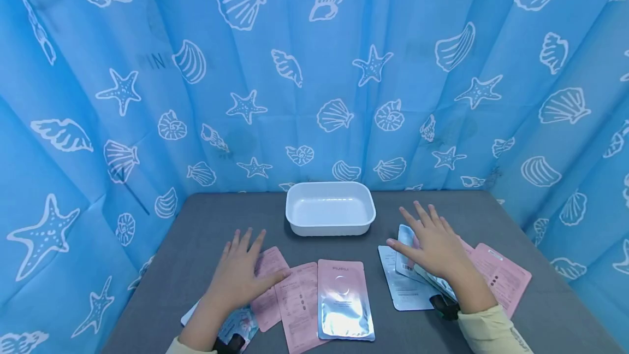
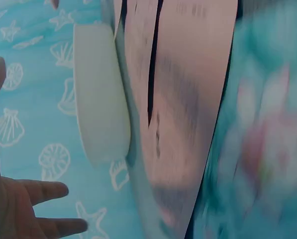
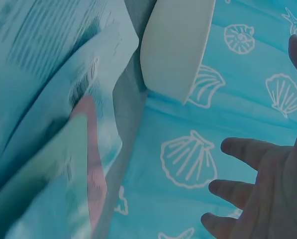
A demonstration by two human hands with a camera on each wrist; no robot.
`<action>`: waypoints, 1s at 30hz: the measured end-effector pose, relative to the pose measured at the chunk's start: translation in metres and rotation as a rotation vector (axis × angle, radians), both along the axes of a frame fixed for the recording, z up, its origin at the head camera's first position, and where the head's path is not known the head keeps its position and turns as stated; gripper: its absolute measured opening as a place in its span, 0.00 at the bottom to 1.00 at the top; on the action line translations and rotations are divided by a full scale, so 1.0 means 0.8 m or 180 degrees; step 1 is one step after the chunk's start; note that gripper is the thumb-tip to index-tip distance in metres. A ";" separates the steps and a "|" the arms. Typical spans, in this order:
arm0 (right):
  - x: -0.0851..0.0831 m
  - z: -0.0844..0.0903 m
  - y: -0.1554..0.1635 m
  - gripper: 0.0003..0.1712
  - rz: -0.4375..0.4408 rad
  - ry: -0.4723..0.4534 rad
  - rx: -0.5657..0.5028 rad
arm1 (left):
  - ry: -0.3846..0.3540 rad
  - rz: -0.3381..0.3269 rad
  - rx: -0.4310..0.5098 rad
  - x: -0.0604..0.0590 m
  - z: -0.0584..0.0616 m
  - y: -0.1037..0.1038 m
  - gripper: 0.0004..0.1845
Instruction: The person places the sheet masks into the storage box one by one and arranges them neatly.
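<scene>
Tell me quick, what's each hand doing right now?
Left hand: open, fingers spread over the pink packets, holding nothing.
Right hand: open, fingers spread over the silver packets, holding nothing.

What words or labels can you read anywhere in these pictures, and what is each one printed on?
"PINK", faint and partly lost in a fold, on the blue curtain.
A short brand word tops the silver-and-pink sachet, too blurred to read.
Small print on the pink sachets and the grey-white sachet: too small to read.
The white tray bears no text.
</scene>
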State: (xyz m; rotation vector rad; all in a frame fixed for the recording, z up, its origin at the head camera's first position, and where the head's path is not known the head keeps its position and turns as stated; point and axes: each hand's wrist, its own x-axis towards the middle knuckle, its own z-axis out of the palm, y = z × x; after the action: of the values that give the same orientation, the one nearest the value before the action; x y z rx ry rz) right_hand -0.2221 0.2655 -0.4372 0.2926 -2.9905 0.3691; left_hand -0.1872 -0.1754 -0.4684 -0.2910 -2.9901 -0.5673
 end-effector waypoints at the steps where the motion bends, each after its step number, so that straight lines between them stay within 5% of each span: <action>1: -0.003 -0.002 -0.003 0.60 -0.0003 -0.0003 0.0011 | -0.0031 -0.0016 0.0037 0.002 -0.001 0.005 0.61; 7: -0.023 -0.011 -0.020 0.59 0.0006 -0.0053 -0.0090 | -0.0152 -0.0116 0.0254 0.015 -0.006 0.034 0.58; 17: -0.052 -0.022 -0.052 0.55 0.0120 0.0008 -0.0254 | -0.0177 -0.0646 0.0549 0.025 -0.013 0.083 0.50; 30: -0.083 -0.023 -0.084 0.62 0.0268 0.0050 -0.0331 | -0.0177 -0.0837 0.0356 0.028 -0.030 0.121 0.49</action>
State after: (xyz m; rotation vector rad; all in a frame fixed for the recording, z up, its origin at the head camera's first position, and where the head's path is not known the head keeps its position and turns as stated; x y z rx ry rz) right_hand -0.2884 0.1980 -0.4556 0.4096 -2.9375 0.5260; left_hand -0.1649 -0.0786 -0.4926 -0.6761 -2.9777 -0.7751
